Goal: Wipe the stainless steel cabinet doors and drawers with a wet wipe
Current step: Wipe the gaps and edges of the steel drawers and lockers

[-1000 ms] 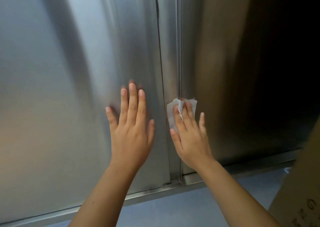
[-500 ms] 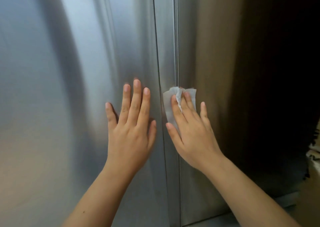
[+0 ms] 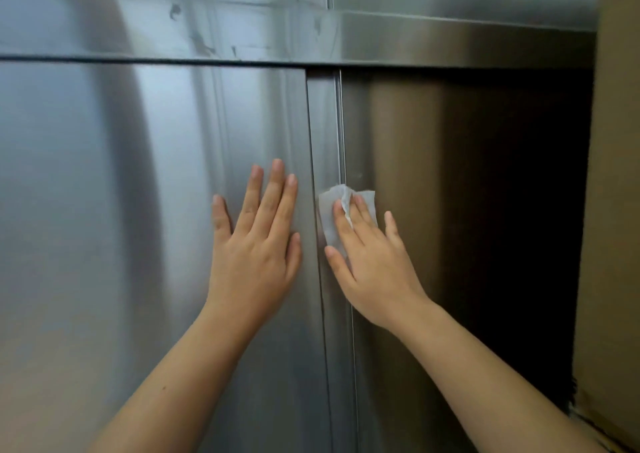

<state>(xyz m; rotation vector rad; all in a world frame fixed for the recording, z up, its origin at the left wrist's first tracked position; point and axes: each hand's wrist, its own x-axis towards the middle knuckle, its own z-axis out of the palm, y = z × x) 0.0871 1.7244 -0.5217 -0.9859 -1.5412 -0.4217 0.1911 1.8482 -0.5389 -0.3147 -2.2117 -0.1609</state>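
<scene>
Both hands are up on the steel. The left hand point(image 3: 254, 245) lies flat, fingers straight and spread, on the left door point(image 3: 138, 210) just left of the strip point(image 3: 323, 123) where the two doors meet. The right hand point(image 3: 374, 269), fingers straight, presses the wet wipe point(image 3: 327, 210) against that strip, and the wipe laps onto the right door point(image 3: 433, 210) just right of it. Neither hand grips anything; the wipe is only pinned under the fingers. The step looks like wiping the door edges, well below the rail point(image 3: 450, 47) above the strip. Next, I'd say, the wipe must slide along the strip under even pressure while the left hand steadies its door. A cardboard box point(image 3: 616, 210) stands far right of the strip
</scene>
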